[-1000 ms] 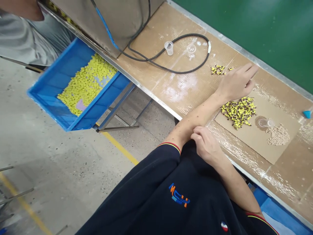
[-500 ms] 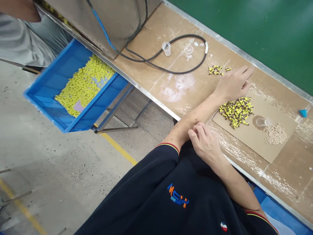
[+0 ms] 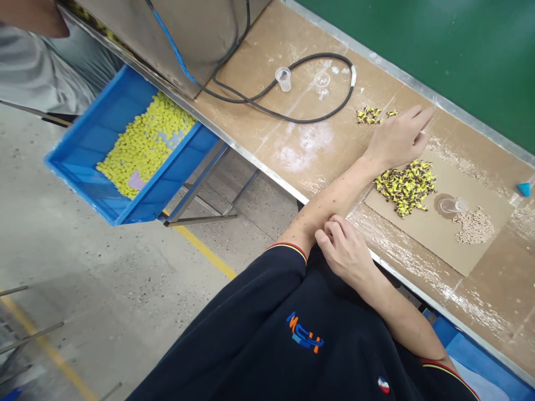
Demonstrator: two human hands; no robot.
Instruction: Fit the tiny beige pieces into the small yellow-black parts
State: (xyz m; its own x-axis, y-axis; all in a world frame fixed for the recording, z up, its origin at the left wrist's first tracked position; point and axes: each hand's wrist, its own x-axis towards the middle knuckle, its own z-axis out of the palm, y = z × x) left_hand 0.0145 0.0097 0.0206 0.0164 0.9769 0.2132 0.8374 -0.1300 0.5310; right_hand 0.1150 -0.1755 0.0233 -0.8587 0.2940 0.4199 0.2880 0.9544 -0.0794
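The yellow-and-black pieces (image 3: 405, 188) lay heaped on the cardboard's (image 3: 449, 245) left side, near the left hand (image 3: 399, 137), its thumb and fingers slightly apart. The right hand (image 3: 345, 250) curled against the left forearm (image 3: 340, 192), seemingly pausing; I cannot tell whether it held anything. Handling pieces would have called for a fine pinch.

The deep plastic bin (image 3: 83, 167) is bright blue and the small round pieces (image 3: 129, 150) plain yellow. The heaped small twisted pieces (image 3: 405, 186) mix yellow with dark brown. The knit shirt (image 3: 259, 334) is navy, its sleeves edged in red and yellow stripes. The smooth sheet (image 3: 451, 55) is solid green.
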